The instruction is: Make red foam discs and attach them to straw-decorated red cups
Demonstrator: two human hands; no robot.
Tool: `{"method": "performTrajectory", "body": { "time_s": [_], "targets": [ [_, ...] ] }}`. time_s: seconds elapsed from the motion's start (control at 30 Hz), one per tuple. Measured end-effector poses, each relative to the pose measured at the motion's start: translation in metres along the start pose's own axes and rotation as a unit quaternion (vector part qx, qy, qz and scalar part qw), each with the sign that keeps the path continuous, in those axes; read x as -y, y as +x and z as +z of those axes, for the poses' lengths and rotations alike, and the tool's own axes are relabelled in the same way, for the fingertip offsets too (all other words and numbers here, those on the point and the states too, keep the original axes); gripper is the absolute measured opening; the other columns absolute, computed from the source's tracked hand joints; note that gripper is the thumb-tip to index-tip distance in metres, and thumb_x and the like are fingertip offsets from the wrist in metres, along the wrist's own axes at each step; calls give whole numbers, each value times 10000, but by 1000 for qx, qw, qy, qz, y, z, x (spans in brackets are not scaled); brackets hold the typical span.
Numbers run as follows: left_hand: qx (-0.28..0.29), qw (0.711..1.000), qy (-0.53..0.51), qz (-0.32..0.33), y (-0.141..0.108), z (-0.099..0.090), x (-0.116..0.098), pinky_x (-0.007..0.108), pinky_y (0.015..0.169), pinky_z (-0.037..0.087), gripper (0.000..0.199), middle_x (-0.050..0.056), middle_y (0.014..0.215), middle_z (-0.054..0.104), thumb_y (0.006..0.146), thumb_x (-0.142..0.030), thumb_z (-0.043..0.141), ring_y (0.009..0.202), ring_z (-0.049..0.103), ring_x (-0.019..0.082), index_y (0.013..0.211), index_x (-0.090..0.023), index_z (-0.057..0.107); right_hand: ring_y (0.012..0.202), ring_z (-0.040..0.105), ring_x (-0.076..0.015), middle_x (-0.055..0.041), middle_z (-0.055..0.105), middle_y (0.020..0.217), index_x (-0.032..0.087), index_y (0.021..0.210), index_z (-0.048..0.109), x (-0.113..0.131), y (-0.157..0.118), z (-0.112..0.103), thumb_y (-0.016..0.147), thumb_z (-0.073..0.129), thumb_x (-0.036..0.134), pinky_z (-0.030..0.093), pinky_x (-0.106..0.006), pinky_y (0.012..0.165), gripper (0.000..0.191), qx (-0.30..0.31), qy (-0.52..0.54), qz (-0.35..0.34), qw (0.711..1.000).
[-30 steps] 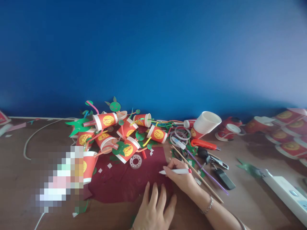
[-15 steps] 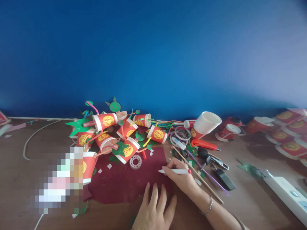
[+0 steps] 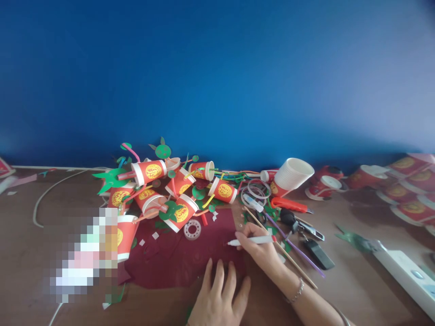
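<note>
A white marker with a red end (image 3: 256,240) is gripped in my right hand (image 3: 260,251), its tip pointing left at the surface of a dark red sheet of paper (image 3: 204,253). Whether the tip touches the paper I cannot tell. My left hand (image 3: 220,294) lies flat with fingers spread, fingertips on the sheet's near edge. A white tape ring (image 3: 192,230) rests on the sheet's far part, near a tipped red paper cup (image 3: 183,212) with green cut-outs.
Several decorated cups (image 3: 149,172) lie heaped at the back left. Behind my right hand are a cup stack (image 3: 294,172), an orange cutter (image 3: 290,204), a wooden stick (image 3: 299,267) and a black key fob (image 3: 318,254). A white power strip (image 3: 404,276) sits far right.
My right hand has shifted slightly to the right with the marker, whose red end has risen a little. My left hand stays where it was.
</note>
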State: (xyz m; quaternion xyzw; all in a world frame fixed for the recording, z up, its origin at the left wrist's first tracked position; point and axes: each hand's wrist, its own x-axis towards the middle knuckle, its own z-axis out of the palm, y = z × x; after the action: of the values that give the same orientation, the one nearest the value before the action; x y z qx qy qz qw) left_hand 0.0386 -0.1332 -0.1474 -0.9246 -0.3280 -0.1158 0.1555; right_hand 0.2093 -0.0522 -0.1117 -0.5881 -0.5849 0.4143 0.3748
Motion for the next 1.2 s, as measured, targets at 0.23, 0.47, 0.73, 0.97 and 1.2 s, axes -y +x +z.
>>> {"method": "performTrajectory", "body": {
  "time_s": [0.23, 0.47, 0.73, 0.97, 1.2],
  "targets": [
    [-10, 1000, -4, 2, 1, -4, 3, 494, 863, 413, 657, 153, 1200, 607, 880, -618, 348, 1027, 552, 330, 1382, -196, 398, 444, 472, -125, 13, 558, 435, 226, 524, 416, -6, 4, -8, 759, 569, 347, 364, -237, 482, 306, -81, 11, 9, 997],
    [12, 999, -41, 3, 2, -7, 4, 519, 874, 383, 703, 173, 1220, 595, 874, -647, 309, 1050, 541, 350, 1391, -178, 387, 447, 475, -128, -3, 593, 477, 228, 533, 425, -9, 4, -5, 773, 552, 342, 355, -243, 459, 295, -60, -49, 10, 997],
    [42, 998, -55, 1, 2, -7, 2, 531, 888, 384, 741, 179, 1248, 570, 860, -659, 331, 1085, 518, 355, 1424, -180, 323, 485, 515, -135, 1, 624, 503, 222, 547, 429, -10, 5, -5, 773, 562, 337, 373, -242, 490, 287, -41, -80, -2, 996],
    [35, 998, -50, -2, 1, -7, 1, 529, 890, 370, 736, 176, 1249, 571, 861, -654, 334, 1085, 511, 357, 1423, -179, 327, 468, 499, -127, 12, 594, 482, 223, 530, 424, -9, 5, -5, 759, 565, 322, 361, -238, 473, 286, -34, -96, -3, 995],
    [36, 998, -54, 0, 1, -7, 3, 529, 891, 361, 741, 183, 1247, 572, 859, -654, 344, 1080, 511, 360, 1420, -171, 335, 470, 523, -136, 5, 607, 471, 229, 523, 423, -5, 3, -5, 751, 550, 290, 390, -247, 496, 268, -16, -84, -2, 996]
  ]
}}
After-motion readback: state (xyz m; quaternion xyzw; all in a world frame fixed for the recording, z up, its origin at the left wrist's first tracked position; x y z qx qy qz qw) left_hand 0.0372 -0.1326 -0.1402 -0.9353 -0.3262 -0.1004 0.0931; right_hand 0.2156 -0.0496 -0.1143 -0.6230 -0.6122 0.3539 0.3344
